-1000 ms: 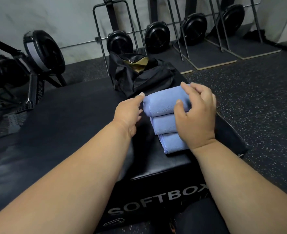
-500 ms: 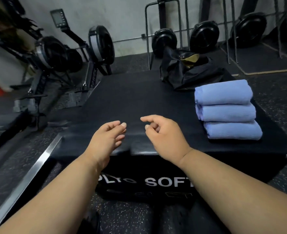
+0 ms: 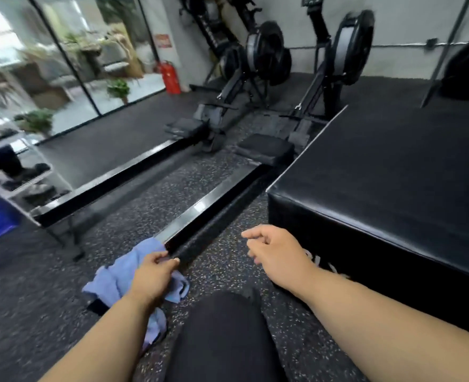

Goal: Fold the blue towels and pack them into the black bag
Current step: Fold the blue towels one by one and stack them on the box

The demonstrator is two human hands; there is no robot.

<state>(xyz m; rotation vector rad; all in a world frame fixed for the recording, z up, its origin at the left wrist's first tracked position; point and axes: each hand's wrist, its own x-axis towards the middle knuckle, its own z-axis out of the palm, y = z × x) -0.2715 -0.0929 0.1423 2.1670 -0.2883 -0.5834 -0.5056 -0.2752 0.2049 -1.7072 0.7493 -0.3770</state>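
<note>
- My left grip (image 3: pixel 156 274) rests on the crumpled blue towel (image 3: pixel 117 279) on the floor, fingers curled over it.
- Right grip (image 3: pixel 276 255), loosely curled and empty, hangs farther right, near the table (image 3: pixel 393 175).

Towel on the floor at left, box at right, rowers behind.

A crumpled towel (image 3: pixel 117 279) lies on the floor (image 3: pixel 34 299) under the left hand (image 3: pixel 153 279), touching the near end of a rower rail (image 3: pixel 208 208). The right hand (image 3: pixel 277 255) hovers just left of the soft box (image 3: pixel 387 175). A knee (image 3: pixel 222 334) sits between the forearms. Two rowing machines (image 3: pixel 258 64) stand behind, a fire extinguisher (image 3: pixel 169 77) beyond them by the wall, and a rack (image 3: pixel 26 175) far left.
</note>
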